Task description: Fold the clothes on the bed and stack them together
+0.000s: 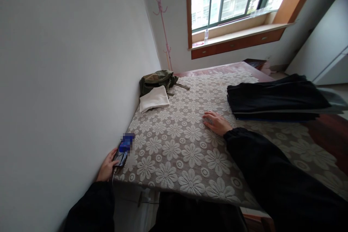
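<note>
At the table's left edge, by the wall, my left hand [107, 165] is closed on a smartphone [121, 157]. The thumb lies over the phone's near end, where a white cable [114, 174] runs down off the edge. A blue patch shows at the phone's far end, blurred by pixels. My right hand [215, 122] rests palm down on the flower-patterned tablecloth [171, 149], fingers stretched out and holding nothing. To the right of it lies a stack of folded black cloth [274, 96].
A folded white cloth [154, 99] lies in front of an olive-green backpack [156, 79] against the left wall. Beyond the table stand a pink coat rack [164, 25] and a window sill with a clear bottle [206, 37]. Bare reddish wood [225, 67] shows at the far edge.
</note>
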